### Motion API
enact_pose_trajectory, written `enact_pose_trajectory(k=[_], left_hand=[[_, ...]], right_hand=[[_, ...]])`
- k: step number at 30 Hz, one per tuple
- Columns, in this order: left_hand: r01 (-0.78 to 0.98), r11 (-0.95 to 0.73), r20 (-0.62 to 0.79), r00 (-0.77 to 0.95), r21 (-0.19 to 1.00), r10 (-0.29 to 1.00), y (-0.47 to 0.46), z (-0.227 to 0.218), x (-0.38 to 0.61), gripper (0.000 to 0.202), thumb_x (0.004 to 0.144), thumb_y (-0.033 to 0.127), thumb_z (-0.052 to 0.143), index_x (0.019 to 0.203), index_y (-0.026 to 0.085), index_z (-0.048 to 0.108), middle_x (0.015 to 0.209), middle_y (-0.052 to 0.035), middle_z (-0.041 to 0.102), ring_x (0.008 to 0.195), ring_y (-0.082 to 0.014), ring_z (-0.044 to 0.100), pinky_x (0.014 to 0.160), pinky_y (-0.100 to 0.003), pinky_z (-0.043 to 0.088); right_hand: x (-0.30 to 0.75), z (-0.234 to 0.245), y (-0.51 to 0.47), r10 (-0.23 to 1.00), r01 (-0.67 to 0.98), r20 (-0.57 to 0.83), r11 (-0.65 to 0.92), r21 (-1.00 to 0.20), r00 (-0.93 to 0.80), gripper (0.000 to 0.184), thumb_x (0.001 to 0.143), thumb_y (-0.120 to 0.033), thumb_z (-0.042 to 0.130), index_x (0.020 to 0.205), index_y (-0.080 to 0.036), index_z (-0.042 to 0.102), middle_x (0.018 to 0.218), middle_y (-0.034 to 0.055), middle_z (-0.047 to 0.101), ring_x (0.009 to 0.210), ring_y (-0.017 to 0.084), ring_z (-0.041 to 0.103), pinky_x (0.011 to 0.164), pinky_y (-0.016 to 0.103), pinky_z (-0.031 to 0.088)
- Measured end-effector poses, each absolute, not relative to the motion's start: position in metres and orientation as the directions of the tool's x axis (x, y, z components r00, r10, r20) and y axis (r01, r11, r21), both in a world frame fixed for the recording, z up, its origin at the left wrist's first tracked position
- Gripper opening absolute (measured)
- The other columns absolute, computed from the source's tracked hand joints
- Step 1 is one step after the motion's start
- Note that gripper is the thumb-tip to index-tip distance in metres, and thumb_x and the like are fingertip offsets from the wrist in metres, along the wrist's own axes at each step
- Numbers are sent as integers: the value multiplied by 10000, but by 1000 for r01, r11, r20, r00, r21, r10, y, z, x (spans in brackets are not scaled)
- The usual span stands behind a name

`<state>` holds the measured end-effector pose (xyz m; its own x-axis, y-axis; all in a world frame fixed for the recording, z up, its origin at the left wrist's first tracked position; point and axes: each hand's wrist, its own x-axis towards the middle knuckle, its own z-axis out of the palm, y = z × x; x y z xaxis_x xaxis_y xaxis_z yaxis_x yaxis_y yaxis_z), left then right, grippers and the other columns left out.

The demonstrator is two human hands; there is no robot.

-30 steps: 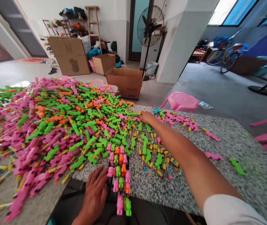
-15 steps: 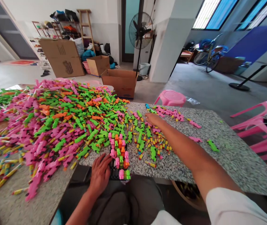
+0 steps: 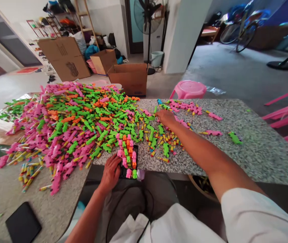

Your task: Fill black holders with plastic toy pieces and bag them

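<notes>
A huge heap of pink, green and orange plastic toy pieces [image 3: 78, 114] covers the left and middle of a speckled granite table [image 3: 255, 152]. My right hand [image 3: 165, 116] reaches far across and lies palm down, fingers closed over the small pieces at the heap's right edge; what it holds is hidden. My left hand [image 3: 110, 172] rests at the table's near edge, fingers against the left side of a black tray [image 3: 129, 162] filled with rows of pink, green and orange pieces. The tray juts over my lap.
A flat black object [image 3: 23, 224] lies at the near left of the table. Loose pink pieces [image 3: 184, 106] and a green one [image 3: 235, 137] are scattered to the right. A pink stool [image 3: 189, 89], cardboard boxes [image 3: 130, 78], a standing fan and bicycles stand behind.
My head has drawn back and tilted down, so my lap and the black object come into view. My right hand has shifted slightly along the heap's edge. The left hand stays by the tray.
</notes>
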<state>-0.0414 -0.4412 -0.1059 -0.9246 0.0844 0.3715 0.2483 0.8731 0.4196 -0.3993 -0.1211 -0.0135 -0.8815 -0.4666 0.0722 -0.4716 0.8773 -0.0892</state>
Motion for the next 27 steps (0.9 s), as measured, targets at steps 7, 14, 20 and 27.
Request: enact_pose_trajectory(k=[7,14,20,27], left_hand=[[256,872,391,-917,416,82,-444,-112,-43,372,1018,231,481,1358,210,632,1401,-124,659,1445,-304,509,1220,-590,416],[270,868,378,-920,416,105,-441,-105,-44,425,983,195,451,1368,209,631,1426,-124,644,1460,-298,491,1216,-574,425],[241,885,384,-920,398,77,-436,-103,-39,412,992,212,445,1355,195,638,1425,-132,648,1468,-298,485,1226,-582,403],[223,880,373,-926,419,57,-434,-103,-38,367,1015,227,446,1314,201,659,1374,-122,683,1449,-299,506,1214,-593,411]], right_hand=[[-264,-18,-159,-380,-195,-56,588,-785,-923,276,989,-372,593,1060,-168,765,900,51,775,818,191,705,743,242,505],[-216,-39,-200,-415,-74,-151,480,-874,-897,288,956,-380,574,815,-165,701,667,14,670,638,162,621,595,233,444],[-226,-42,-212,-548,-80,-238,493,-866,-802,227,944,-317,595,876,-149,732,749,38,740,632,150,656,588,216,451],[-222,-37,-217,-567,-304,-211,677,-670,-796,258,956,-321,605,941,-125,773,982,132,796,908,223,737,736,237,496]])
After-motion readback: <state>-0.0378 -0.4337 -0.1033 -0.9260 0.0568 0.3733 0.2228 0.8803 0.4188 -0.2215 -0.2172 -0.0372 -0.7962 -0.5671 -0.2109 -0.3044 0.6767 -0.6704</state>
